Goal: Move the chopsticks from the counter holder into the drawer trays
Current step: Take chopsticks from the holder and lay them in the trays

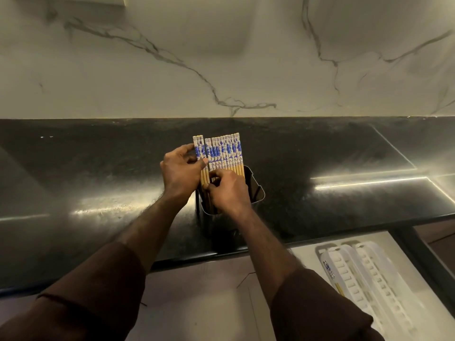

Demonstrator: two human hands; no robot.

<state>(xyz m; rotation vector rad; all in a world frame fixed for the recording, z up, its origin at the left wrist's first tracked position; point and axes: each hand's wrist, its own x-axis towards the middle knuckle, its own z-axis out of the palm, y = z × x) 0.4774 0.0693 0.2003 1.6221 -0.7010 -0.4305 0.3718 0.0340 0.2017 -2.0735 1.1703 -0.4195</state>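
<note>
Several wooden chopsticks (pixel 226 151) with white-and-blue patterned tops stand upright in a dark holder (pixel 256 188) on the black counter (pixel 98 173). My left hand (pixel 181 172) pinches a pair of chopsticks (pixel 199 150) at the left end, set slightly apart from the row and a little higher. My right hand (pixel 227 191) is over the holder's mouth, fingers closed around the lower shafts of the row. At lower right an open drawer holds white slotted trays (pixel 369 274); one patterned chopstick (pixel 330 271) lies in the left tray.
A marble-veined wall (pixel 221 57) rises behind the counter. The counter's front edge (pixel 197 257) runs between the holder and the drawer. A dark drawer frame (pixel 426 262) borders the trays on the right.
</note>
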